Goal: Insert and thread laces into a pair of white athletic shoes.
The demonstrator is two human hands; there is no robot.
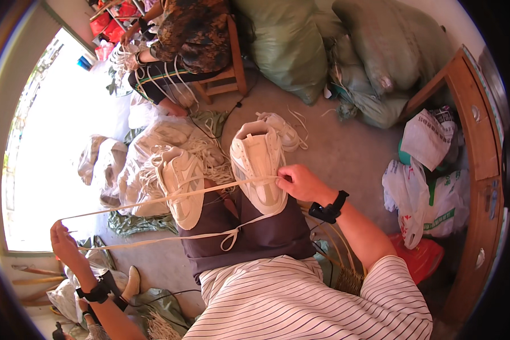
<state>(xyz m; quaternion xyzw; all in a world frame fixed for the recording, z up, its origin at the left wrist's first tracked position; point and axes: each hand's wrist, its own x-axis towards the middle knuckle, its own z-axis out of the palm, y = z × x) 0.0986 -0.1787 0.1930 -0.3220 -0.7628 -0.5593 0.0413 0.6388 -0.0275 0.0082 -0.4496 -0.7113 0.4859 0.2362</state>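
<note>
At far left, a bright doorway (37,164) opens in the wall. The person's left hand (68,246) is raised at lower left, its fingers closed on a pale flat lace (133,205); a black wristband (93,292) is worn below it. The lace extends taut from there, rising to the right across both shoes. A second strand runs lower, with a small loose loop over the dark trousers (249,243).

Beyond the left hand, pale shoes (110,161) and clear plastic wrapping (158,130) lie on the floor. A co-worker (190,34) sits on a wooden chair (238,62) at the top, white laces hanging about the legs.

The left shoe (181,181), pale, lies toe toward the wearer at the knees. The right shoe (258,153), also pale, lies just beside it, likewise oriented. Behind it, another shoe (283,130) rests on the floor.

The right hand (301,182) pinches the lace between thumb and finger, at the right shoe's right side. The two hands are well apart.

Large green sacks (292,48) stand at the upper right. White plastic bags (408,195) and a red bag (419,258) lie near wooden furniture (477,113) with metal handles.
</note>
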